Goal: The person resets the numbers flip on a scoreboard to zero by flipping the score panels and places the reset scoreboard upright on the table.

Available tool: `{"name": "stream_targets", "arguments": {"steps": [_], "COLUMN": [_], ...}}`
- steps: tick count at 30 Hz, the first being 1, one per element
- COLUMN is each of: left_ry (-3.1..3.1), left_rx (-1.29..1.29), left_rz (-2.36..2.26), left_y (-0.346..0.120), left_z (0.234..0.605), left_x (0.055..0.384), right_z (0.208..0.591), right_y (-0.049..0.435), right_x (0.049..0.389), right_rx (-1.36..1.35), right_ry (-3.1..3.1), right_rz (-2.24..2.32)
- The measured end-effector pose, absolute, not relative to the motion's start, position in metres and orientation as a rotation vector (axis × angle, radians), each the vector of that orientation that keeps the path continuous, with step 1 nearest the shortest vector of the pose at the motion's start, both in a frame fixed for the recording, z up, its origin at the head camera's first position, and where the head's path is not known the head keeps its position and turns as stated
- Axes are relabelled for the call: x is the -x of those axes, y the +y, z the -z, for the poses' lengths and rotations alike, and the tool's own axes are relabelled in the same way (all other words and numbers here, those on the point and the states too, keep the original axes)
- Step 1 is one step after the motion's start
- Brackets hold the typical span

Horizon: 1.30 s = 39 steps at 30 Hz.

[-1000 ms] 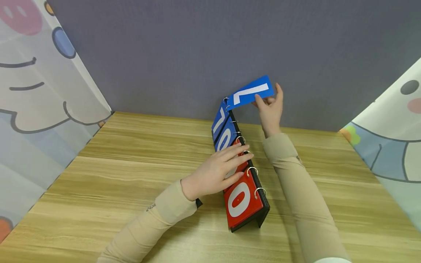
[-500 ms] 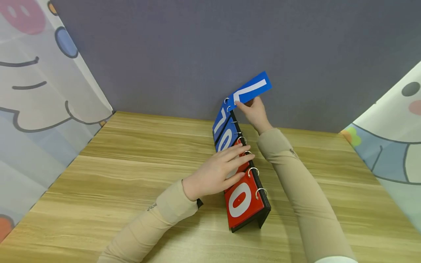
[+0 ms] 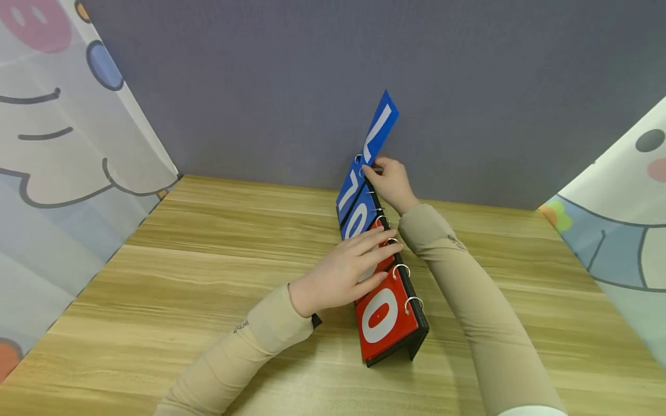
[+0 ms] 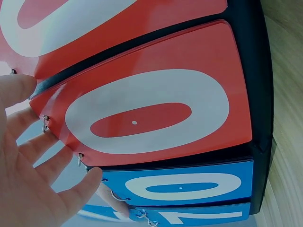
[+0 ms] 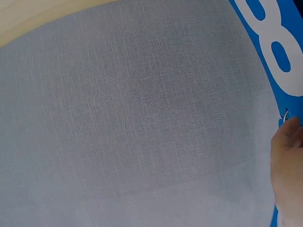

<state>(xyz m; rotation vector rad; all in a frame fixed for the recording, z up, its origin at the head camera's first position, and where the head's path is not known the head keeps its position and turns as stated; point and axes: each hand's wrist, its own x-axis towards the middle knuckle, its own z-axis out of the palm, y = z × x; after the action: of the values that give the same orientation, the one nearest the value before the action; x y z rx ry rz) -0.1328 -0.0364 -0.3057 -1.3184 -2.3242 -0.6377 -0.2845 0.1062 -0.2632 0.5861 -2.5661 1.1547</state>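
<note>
A black flip scoreboard (image 3: 420, 328) stands like a tent, its number cards hung on metal rings. Two red cards show 0, including the nearest red card (image 3: 398, 329). Beyond them come a blue 0 card (image 4: 213, 189) and a far blue card (image 3: 343, 199) with a 7-like numeral. My left hand (image 3: 338, 277) lies with straight fingers over the middle red card, fingertips at the ringed top edge. My right hand (image 3: 394, 184) pinches a raised blue card (image 3: 380, 130) low down beside its ring. The right wrist view shows a white 8 on a blue card (image 5: 284, 45).
The board stands on a wood-grain table (image 3: 208, 260), its far end close to a grey fabric partition (image 3: 260, 104). Cartoon-printed curtains hang at the left (image 3: 62, 173) and right (image 3: 635, 231).
The raised blue card has swung from leaning right to nearly upright. My right hand has slid from its free end down and left to its ringed base. The left hand has stayed still.
</note>
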Motion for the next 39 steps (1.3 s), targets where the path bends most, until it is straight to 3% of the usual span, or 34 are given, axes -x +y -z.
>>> {"name": "stream_targets", "arguments": {"steps": [11, 19, 39], "left_ry": [-2.313, -2.297, -2.338], "left_rx": [1.322, 1.323, 1.315], "left_rz": [0.646, 0.639, 0.626], "left_y": [-0.037, -0.037, -0.037], "left_z": [0.307, 0.307, 0.305], "left_x": [0.134, 0.135, 0.132], "right_z": [0.266, 0.263, 0.236], "right_y": [0.106, 0.106, 0.1], "right_x": [0.282, 0.278, 0.288], "right_rx": [-0.806, -0.821, -0.986], "right_ry": [-2.395, -2.413, -2.912], "right_rz": [-0.997, -0.929, -0.444]}}
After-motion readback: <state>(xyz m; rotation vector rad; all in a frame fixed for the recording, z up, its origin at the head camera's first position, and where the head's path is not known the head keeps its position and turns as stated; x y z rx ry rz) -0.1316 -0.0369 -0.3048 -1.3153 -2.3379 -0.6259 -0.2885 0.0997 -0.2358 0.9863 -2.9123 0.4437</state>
